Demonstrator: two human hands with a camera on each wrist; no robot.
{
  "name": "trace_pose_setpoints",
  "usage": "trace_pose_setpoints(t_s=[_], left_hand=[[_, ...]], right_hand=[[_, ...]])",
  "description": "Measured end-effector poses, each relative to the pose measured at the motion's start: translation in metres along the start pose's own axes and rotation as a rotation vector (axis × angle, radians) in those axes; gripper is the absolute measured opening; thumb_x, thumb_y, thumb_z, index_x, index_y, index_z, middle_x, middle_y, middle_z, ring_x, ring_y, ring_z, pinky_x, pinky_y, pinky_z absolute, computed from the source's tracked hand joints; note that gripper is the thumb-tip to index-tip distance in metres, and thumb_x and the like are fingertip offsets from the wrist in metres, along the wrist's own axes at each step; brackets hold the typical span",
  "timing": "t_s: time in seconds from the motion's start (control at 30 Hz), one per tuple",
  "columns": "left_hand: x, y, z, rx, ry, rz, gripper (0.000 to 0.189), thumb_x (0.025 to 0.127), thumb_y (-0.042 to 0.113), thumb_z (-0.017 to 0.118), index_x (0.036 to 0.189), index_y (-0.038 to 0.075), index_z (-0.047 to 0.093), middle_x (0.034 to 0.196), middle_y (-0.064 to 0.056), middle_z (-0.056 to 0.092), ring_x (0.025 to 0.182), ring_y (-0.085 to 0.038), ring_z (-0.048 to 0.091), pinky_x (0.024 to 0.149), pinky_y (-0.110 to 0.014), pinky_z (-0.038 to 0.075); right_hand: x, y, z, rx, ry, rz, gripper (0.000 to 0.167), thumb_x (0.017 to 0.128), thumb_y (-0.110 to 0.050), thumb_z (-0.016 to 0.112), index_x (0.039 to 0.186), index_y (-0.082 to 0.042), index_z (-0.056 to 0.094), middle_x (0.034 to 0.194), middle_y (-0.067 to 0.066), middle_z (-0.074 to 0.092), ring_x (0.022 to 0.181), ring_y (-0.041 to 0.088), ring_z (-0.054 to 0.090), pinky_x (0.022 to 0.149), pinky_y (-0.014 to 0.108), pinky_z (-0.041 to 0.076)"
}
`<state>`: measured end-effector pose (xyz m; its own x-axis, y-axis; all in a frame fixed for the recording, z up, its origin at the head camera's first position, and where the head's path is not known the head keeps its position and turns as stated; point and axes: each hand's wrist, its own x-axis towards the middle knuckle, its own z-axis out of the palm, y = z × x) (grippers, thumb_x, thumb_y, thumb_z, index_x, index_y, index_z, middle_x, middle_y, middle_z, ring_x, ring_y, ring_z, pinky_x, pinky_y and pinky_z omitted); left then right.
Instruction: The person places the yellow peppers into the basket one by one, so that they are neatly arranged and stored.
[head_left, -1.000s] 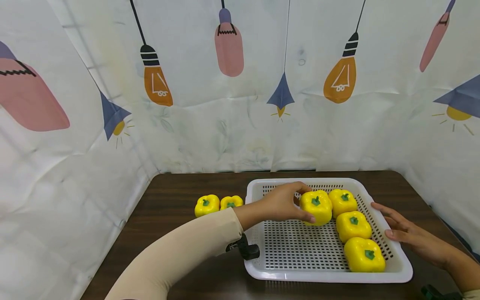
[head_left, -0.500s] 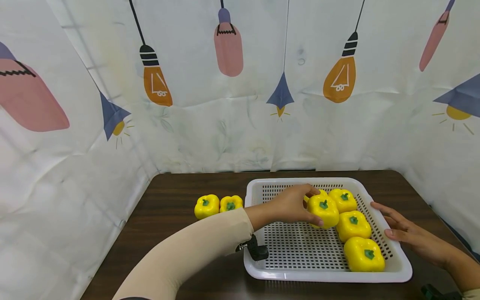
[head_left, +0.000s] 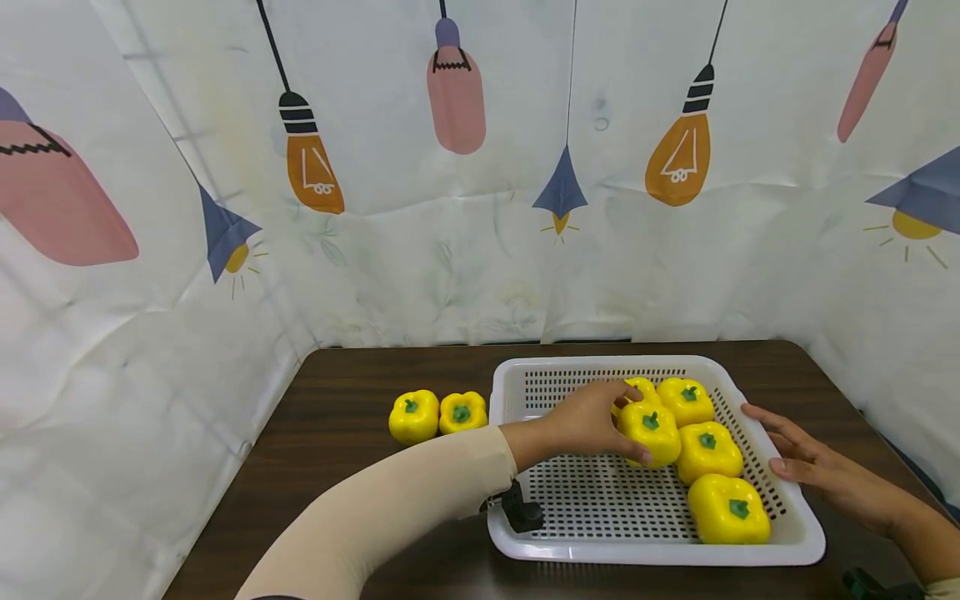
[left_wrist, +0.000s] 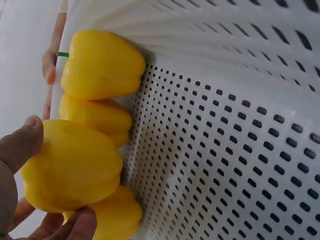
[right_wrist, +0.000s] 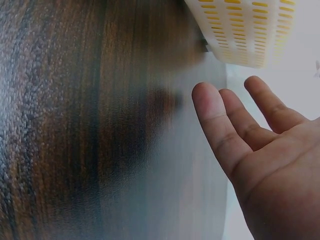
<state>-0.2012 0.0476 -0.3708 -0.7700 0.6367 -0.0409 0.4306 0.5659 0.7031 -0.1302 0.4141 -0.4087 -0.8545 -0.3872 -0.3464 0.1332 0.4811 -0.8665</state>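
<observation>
My left hand [head_left: 588,421] grips a yellow bell pepper [head_left: 651,435] with a green stem, over the white perforated basket [head_left: 585,552]. In the left wrist view, thumb and fingers lie on either side of this bell pepper [left_wrist: 75,165], which overlaps others behind it. More yellow bell peppers stand along the basket's right side: one at the back [head_left: 686,402], one in the middle [head_left: 708,452] and one at the front [head_left: 729,510]. Another, partly hidden, shows behind the held one. My right hand [head_left: 836,475] has its fingers extended at the basket's right rim, holding nothing.
Two more yellow bell peppers, the outer one [head_left: 414,417] and the inner one [head_left: 462,412], sit on the dark wooden table [head_left: 337,392] left of the basket. A white curtain [head_left: 450,267] printed with lamps hangs behind and beside the table.
My left hand has carried the bell pepper right and slightly nearer, close to the row. A bell pepper behind it has come into view. The right hand has stayed at the rim.
</observation>
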Motion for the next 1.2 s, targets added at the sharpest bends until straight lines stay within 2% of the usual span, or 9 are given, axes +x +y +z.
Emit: trace_pose_setpoints(t_s=[0.23,0.63,0.83,1.2], left_hand=[[0.001,-0.001,0.006,0.042,0.008,-0.006,0.078,0.072,0.042,0.094,0.139,0.022,0.060,0.122,0.008,0.064,0.106,-0.005,0.059,0.089,-0.019,0.050],[0.004,-0.005,0.016,0.079,0.019,0.032,0.078,0.070,0.043,0.095,0.137,0.020,0.061,0.116,0.009,0.059,0.101,-0.001,0.053,0.087,-0.017,0.047],[0.005,-0.007,0.018,0.083,0.015,0.025,0.079,0.069,0.043,0.096,0.137,0.020,0.061,0.114,0.010,0.060,0.100,-0.001,0.052,0.086,-0.017,0.047],[0.005,-0.007,0.023,0.089,0.003,-0.005,0.080,0.067,0.042,0.098,0.135,0.021,0.062,0.114,0.012,0.059,0.103,-0.001,0.050,0.090,-0.019,0.046]], right_hand=[[0.000,0.001,0.000,0.001,-0.006,-0.004,0.071,0.109,-0.025,0.039,0.164,-0.036,-0.005,0.158,0.044,-0.002,0.132,0.043,0.044,0.091,0.066,0.050],[0.000,0.001,0.000,-0.019,0.000,-0.009,0.071,0.109,-0.026,0.039,0.164,-0.035,-0.005,0.158,0.044,-0.002,0.134,0.052,0.040,0.091,0.069,0.049],[0.001,0.001,0.000,-0.033,0.003,-0.006,0.072,0.109,-0.028,0.039,0.164,-0.035,-0.006,0.158,0.043,-0.003,0.135,0.055,0.038,0.091,0.071,0.048],[0.001,0.001,0.000,-0.005,-0.006,-0.016,0.071,0.109,-0.026,0.039,0.164,-0.037,-0.005,0.156,0.046,0.000,0.130,0.043,0.047,0.089,0.064,0.051]])
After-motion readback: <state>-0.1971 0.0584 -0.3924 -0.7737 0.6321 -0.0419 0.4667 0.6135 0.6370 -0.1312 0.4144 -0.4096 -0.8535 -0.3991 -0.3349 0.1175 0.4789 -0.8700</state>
